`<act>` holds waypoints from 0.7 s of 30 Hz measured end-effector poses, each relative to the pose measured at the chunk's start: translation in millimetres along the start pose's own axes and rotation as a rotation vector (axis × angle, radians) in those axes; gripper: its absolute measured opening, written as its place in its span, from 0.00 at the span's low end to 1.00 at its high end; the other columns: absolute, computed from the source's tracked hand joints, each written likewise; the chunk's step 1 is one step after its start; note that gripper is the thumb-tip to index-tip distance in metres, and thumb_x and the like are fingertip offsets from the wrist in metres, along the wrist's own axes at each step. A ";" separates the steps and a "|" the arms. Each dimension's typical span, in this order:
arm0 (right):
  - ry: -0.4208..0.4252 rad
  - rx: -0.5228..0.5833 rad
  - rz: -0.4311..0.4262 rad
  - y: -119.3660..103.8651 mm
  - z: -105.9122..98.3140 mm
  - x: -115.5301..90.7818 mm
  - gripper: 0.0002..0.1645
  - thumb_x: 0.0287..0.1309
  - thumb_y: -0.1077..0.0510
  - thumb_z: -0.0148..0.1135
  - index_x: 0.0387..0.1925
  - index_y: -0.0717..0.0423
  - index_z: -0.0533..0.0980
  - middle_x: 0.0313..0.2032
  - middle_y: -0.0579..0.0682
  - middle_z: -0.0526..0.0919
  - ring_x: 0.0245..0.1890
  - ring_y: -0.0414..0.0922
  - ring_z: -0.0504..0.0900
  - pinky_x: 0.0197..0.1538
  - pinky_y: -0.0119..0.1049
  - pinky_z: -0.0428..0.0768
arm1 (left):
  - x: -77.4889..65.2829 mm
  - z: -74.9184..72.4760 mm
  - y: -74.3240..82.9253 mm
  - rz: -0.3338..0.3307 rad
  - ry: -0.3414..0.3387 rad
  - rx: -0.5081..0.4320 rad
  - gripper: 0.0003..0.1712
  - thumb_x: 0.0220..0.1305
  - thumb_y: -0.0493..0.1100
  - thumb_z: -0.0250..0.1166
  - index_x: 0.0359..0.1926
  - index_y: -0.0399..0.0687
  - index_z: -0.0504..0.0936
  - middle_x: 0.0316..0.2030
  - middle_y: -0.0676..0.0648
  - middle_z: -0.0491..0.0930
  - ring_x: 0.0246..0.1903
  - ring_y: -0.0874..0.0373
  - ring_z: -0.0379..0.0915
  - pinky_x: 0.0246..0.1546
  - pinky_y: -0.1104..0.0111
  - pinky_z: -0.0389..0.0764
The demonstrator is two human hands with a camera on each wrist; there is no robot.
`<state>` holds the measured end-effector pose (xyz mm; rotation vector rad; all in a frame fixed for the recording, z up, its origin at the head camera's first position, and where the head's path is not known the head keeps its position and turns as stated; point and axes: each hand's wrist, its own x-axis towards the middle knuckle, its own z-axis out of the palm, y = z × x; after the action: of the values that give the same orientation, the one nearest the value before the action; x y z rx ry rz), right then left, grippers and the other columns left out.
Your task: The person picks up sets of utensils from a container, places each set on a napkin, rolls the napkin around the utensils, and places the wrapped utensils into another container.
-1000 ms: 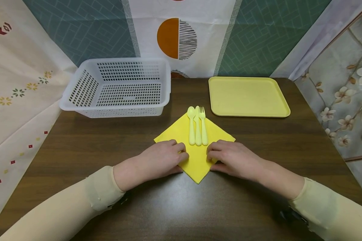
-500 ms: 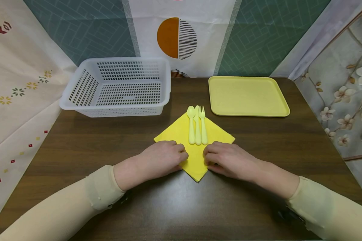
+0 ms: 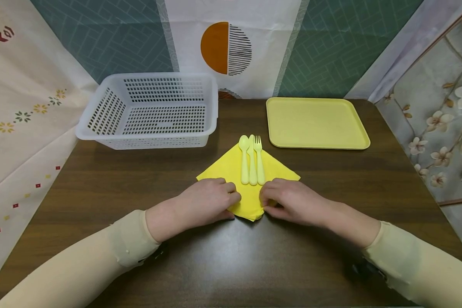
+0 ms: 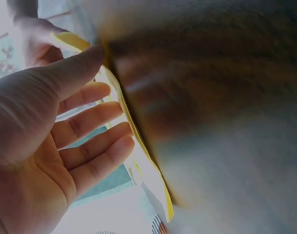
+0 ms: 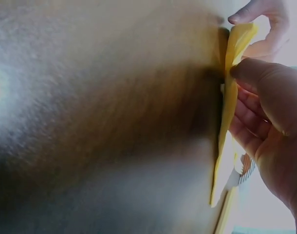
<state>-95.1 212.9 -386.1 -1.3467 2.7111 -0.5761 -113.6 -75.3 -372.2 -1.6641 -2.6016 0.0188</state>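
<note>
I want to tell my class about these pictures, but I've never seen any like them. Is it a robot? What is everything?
No robot here: these are a person's two bare hands. The picture looking down comes from a camera worn on the head; the two close, tilted ones come from cameras on each wrist. On the brown table is a yellow napkin, with a spoon, knife and fork lying on it. Behind are a white basket and a yellow tray. The right hand pinches the napkin near its front edge; the left hand rests its fingers on it.
</note>
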 end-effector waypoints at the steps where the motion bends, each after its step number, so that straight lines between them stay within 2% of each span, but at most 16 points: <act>1: 0.000 0.019 0.010 0.3 -0.8 0.3 0.11 0.67 0.61 0.77 0.37 0.45 0.80 0.39 0.37 0.80 0.40 0.39 0.76 0.45 0.35 0.80 | 0.1 -0.2 -0.1 -0.002 0.000 -0.003 0.18 0.62 0.53 0.84 0.40 0.51 0.85 0.34 0.53 0.79 0.33 0.53 0.76 0.36 0.62 0.81; 10: -0.047 0.157 0.137 3.8 -8.8 1.9 0.09 0.70 0.59 0.76 0.42 0.42 0.82 0.40 0.33 0.81 0.42 0.37 0.80 0.48 0.36 0.83 | 0.9 1.9 -0.8 -0.014 0.039 -0.018 0.16 0.67 0.54 0.81 0.37 0.52 0.84 0.30 0.54 0.76 0.30 0.53 0.73 0.33 0.62 0.79; 14: -0.063 0.210 0.195 4.6 -11.9 2.1 0.08 0.72 0.58 0.75 0.43 0.41 0.82 0.40 0.32 0.81 0.42 0.37 0.80 0.48 0.36 0.83 | 2.7 3.9 -2.8 -0.036 0.089 -0.043 0.12 0.71 0.48 0.77 0.33 0.52 0.83 0.26 0.55 0.74 0.27 0.53 0.72 0.31 0.62 0.78; 18: -0.072 0.248 0.267 4.4 -14.7 1.5 0.03 0.77 0.51 0.71 0.47 0.41 0.84 0.39 0.32 0.82 0.40 0.37 0.80 0.48 0.38 0.83 | 6.4 6.0 -6.7 -0.066 0.127 -0.091 0.13 0.72 0.43 0.73 0.30 0.52 0.80 0.22 0.55 0.73 0.23 0.54 0.71 0.28 0.62 0.77; 21: -0.078 0.260 0.333 4.7 -17.3 0.5 0.11 0.79 0.45 0.68 0.54 0.41 0.86 0.41 0.32 0.84 0.42 0.38 0.81 0.51 0.42 0.84 | 9.2 5.5 -10.0 -0.085 0.138 -0.138 0.14 0.74 0.42 0.70 0.29 0.52 0.77 0.20 0.56 0.71 0.21 0.57 0.69 0.25 0.63 0.75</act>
<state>-102.7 220.3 -371.7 -0.8180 2.6023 -0.7871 -126.8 -71.0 -377.0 -1.5309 -2.6191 -0.2757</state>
